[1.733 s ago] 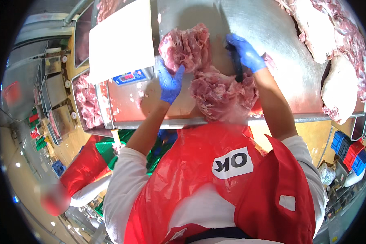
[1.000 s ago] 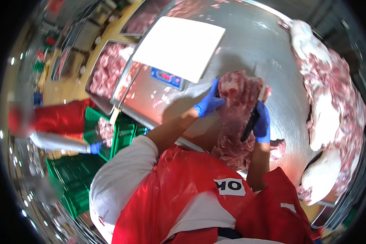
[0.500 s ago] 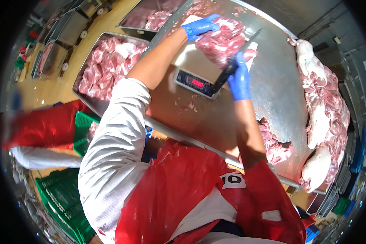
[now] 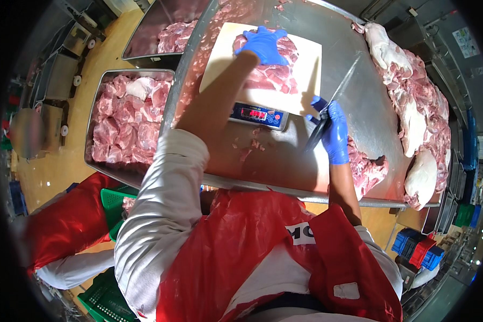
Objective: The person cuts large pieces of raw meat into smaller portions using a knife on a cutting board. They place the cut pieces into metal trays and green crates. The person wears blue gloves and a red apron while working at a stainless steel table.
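Note:
My left hand [image 4: 263, 46], in a blue glove, lies with fingers spread on top of a piece of raw meat [image 4: 271, 79]. That pink, fat-streaked piece rests on a white board [image 4: 220, 56]. At the board's near edge is the blue panel of a scale [image 4: 258, 116] with a lit red display. To the right, my blue-gloved right hand [image 4: 335, 134] is closed round the dark handle of a knife [image 4: 346, 78]. The blade points up and away to the right, apart from the meat. Just beyond this wrist, another raw piece [image 4: 367, 170] lies on the metal table [image 4: 300, 174].
Large cuts with pale skin [image 4: 413, 123] line the table's right edge. On the left stand a metal bin [image 4: 91, 115] full of meat pieces and a second bin [image 4: 145, 32] behind it. A person in a red apron [image 4: 70, 225] is at lower left, near green crates [image 4: 110, 298].
The meat has come down from my left hand onto the white board, and that hand's fingers have spread over it. My right hand has drawn back toward me and right with the knife.

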A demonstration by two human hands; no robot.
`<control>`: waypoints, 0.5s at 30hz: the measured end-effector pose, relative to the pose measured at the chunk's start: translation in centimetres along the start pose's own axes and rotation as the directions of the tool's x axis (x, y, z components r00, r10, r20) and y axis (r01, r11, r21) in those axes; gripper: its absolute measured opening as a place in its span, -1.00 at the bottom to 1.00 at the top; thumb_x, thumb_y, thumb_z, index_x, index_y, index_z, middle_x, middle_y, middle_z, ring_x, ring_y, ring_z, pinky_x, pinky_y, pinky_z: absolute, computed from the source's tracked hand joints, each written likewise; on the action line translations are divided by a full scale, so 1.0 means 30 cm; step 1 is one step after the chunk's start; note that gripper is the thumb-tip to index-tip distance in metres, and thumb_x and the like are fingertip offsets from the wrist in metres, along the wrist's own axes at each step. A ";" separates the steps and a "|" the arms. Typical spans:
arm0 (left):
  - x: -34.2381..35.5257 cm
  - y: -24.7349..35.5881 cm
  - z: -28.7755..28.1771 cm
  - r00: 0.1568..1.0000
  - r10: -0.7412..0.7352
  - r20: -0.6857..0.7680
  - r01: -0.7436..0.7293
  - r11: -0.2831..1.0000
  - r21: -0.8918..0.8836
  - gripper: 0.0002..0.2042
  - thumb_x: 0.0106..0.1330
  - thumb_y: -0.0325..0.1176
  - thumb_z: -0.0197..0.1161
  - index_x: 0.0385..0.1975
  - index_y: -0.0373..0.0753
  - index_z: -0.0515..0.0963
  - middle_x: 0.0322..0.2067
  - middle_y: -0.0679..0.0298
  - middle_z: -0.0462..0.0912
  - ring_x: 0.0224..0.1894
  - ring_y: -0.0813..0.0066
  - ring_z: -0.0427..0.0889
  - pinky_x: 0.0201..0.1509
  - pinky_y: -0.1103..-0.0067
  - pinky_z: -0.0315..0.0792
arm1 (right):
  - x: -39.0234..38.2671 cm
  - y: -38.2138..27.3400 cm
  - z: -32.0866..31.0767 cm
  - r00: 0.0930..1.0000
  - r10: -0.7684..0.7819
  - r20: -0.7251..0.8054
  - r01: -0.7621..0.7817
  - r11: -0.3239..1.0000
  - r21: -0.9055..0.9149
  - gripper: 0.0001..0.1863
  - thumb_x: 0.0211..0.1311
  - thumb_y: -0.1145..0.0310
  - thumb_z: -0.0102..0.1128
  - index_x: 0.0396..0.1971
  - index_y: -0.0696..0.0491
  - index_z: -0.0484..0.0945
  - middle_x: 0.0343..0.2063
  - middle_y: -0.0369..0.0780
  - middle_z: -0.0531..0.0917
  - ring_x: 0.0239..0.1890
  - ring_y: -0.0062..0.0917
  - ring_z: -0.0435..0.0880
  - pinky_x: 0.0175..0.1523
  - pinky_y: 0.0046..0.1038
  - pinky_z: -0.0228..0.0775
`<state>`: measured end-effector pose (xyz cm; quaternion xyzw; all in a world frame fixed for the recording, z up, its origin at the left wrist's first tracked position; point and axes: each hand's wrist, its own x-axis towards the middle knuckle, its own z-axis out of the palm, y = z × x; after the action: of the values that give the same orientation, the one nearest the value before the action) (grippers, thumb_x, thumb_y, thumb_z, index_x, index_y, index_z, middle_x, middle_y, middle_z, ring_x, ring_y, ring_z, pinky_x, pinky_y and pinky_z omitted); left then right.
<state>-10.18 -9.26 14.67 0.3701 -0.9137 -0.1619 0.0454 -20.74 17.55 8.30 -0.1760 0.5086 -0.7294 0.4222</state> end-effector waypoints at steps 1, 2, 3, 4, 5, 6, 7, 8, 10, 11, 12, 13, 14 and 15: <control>0.005 0.015 0.000 0.998 0.058 0.013 -0.058 0.998 0.018 -0.21 -0.10 0.10 0.48 0.26 0.23 0.39 0.19 -0.06 0.35 0.35 -0.21 0.21 0.29 0.07 0.35 | 0.006 -0.013 -0.006 0.999 -0.027 -0.028 0.026 0.999 -0.035 -0.64 0.52 0.13 -0.03 -0.04 0.12 0.55 -0.04 -0.14 0.66 -0.04 -0.47 0.64 -0.10 -0.30 0.62; -0.001 0.030 0.013 0.993 0.114 0.036 -0.115 0.993 0.028 -0.20 -0.17 0.00 0.52 0.23 0.26 0.41 0.20 -0.05 0.31 0.37 -0.26 0.15 0.31 0.02 0.32 | 0.015 -0.008 -0.014 1.000 -0.028 -0.010 0.028 0.999 -0.045 -0.64 0.52 0.12 -0.04 -0.03 0.11 0.55 -0.05 -0.15 0.66 -0.04 -0.49 0.64 -0.10 -0.31 0.62; 0.006 0.044 0.016 0.984 0.171 0.048 -0.173 0.984 0.038 -0.19 -0.23 -0.09 0.56 0.20 0.29 0.42 0.22 -0.04 0.27 0.39 -0.31 0.08 0.33 -0.02 0.29 | 0.024 0.000 -0.025 1.000 -0.030 0.007 0.030 0.998 -0.057 -0.63 0.53 0.12 -0.05 -0.03 0.11 0.55 -0.05 -0.17 0.66 -0.05 -0.51 0.64 -0.10 -0.31 0.62; 0.053 -0.033 0.052 0.929 0.366 0.050 -0.369 0.928 0.054 -0.18 -0.26 -0.14 0.56 0.19 0.27 0.43 0.23 -0.03 0.27 0.37 -0.30 0.11 0.35 -0.01 0.26 | 0.014 0.009 -0.032 0.999 -0.021 0.034 0.023 0.997 -0.070 -0.63 0.54 0.11 -0.07 -0.02 0.10 0.55 -0.06 -0.19 0.67 -0.05 -0.53 0.64 -0.09 -0.32 0.61; 0.090 -0.067 0.061 0.826 0.561 0.054 -0.564 0.823 0.071 -0.17 -0.30 -0.19 0.57 0.17 0.24 0.44 0.23 -0.01 0.26 0.36 -0.29 0.13 0.37 0.00 0.24 | 0.013 0.013 -0.040 0.999 -0.001 0.054 0.002 1.000 -0.027 -0.64 0.54 0.13 -0.07 0.00 0.10 0.54 -0.10 -0.20 0.67 -0.10 -0.57 0.63 -0.11 -0.36 0.61; 0.083 -0.071 0.039 0.820 0.563 0.104 -0.570 0.821 0.047 -0.21 -0.35 -0.31 0.53 0.09 0.20 0.48 0.22 0.07 0.32 0.33 -0.15 0.22 0.40 0.02 0.19 | 0.019 0.019 -0.036 0.999 0.014 0.048 -0.013 1.000 -0.019 -0.68 0.53 0.13 -0.04 -0.10 0.08 0.54 -0.09 -0.19 0.67 -0.09 -0.53 0.64 -0.09 -0.31 0.61; 0.082 -0.073 0.027 0.744 0.655 0.131 -0.667 0.742 0.074 -0.24 -0.33 -0.34 0.52 0.08 0.17 0.49 0.23 0.08 0.32 0.33 -0.12 0.22 0.40 0.03 0.20 | 0.015 0.029 -0.033 0.999 0.033 0.034 -0.032 0.999 -0.014 -0.70 0.52 0.13 -0.02 -0.20 0.06 0.54 -0.08 -0.17 0.67 -0.08 -0.48 0.64 -0.06 -0.27 0.60; 0.086 -0.071 0.011 0.657 0.736 0.163 -0.753 0.651 0.096 -0.27 -0.31 -0.37 0.50 0.06 0.15 0.50 0.24 0.09 0.32 0.34 -0.09 0.22 0.39 0.03 0.21 | 0.006 0.031 -0.037 0.999 0.019 0.049 -0.019 1.000 -0.012 -0.71 0.52 0.15 -0.03 -0.20 0.06 0.53 -0.10 -0.18 0.67 -0.10 -0.49 0.65 -0.10 -0.31 0.61; 0.069 -0.008 -0.037 0.489 0.833 0.259 -0.871 0.484 0.088 -0.36 -0.23 -0.49 0.41 0.02 0.04 0.53 0.28 0.07 0.32 0.38 -0.09 0.19 0.40 0.09 0.23 | -0.015 0.033 -0.100 0.999 -0.002 0.053 0.004 0.999 -0.038 -0.72 0.53 0.15 -0.04 -0.19 0.06 0.52 -0.10 -0.17 0.67 -0.10 -0.49 0.65 -0.12 -0.32 0.61; 0.052 -0.002 -0.039 0.497 0.844 0.202 -0.868 0.488 0.097 -0.37 -0.21 -0.51 0.39 0.02 0.02 0.54 0.29 0.08 0.32 0.38 -0.08 0.20 0.40 0.12 0.24 | -0.029 0.030 -0.131 0.998 -0.005 0.056 0.008 0.998 -0.054 -0.72 0.53 0.16 -0.04 -0.18 0.06 0.52 -0.10 -0.17 0.67 -0.09 -0.49 0.65 -0.12 -0.32 0.62; 0.032 -0.008 -0.047 0.502 0.853 0.145 -0.865 0.491 0.106 -0.39 -0.19 -0.52 0.37 0.03 0.00 0.55 0.29 0.08 0.33 0.38 -0.07 0.22 0.40 0.15 0.25 | -0.058 0.014 -0.169 0.999 0.026 0.028 -0.024 0.999 -0.047 -0.72 0.54 0.17 -0.05 -0.21 0.07 0.52 -0.08 -0.15 0.66 -0.10 -0.49 0.64 -0.12 -0.33 0.62; -0.001 -0.026 -0.052 0.513 0.854 0.088 -0.857 0.504 0.109 -0.40 -0.17 -0.54 0.34 0.03 -0.02 0.55 0.29 0.09 0.34 0.38 -0.06 0.23 0.40 0.17 0.26 | -0.096 0.004 -0.205 1.000 0.022 0.004 -0.021 0.999 -0.047 -0.74 0.54 0.18 -0.05 -0.25 0.06 0.48 -0.19 -0.16 0.67 -0.26 -0.50 0.66 -0.23 -0.39 0.60; -0.026 -0.043 -0.079 0.550 0.835 -0.029 -0.835 0.550 0.022 -0.44 -0.09 -0.55 0.27 0.05 -0.11 0.56 0.28 0.08 0.37 0.33 -0.05 0.31 0.40 0.27 0.27 | -0.130 0.010 -0.276 0.999 0.039 -0.032 -0.042 0.994 -0.100 -0.74 0.54 0.18 -0.05 -0.25 0.05 0.47 -0.29 -0.19 0.65 -0.37 -0.52 0.63 -0.31 -0.44 0.57; -0.071 -0.080 -0.110 0.656 0.729 -0.198 -0.746 0.665 -0.022 -0.48 -0.03 -0.54 0.25 0.06 -0.15 0.56 0.22 0.09 0.43 0.25 0.06 0.41 0.34 0.33 0.33 | -0.164 0.018 -0.357 0.996 0.054 -0.069 -0.064 0.986 -0.153 -0.74 0.54 0.17 -0.05 -0.26 0.04 0.45 -0.39 -0.22 0.63 -0.47 -0.54 0.61 -0.38 -0.49 0.53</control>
<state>-6.39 -10.27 17.06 -0.0230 -0.9681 -0.1429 0.2044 -24.99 27.74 4.15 -0.1693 0.5822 -0.6801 0.4122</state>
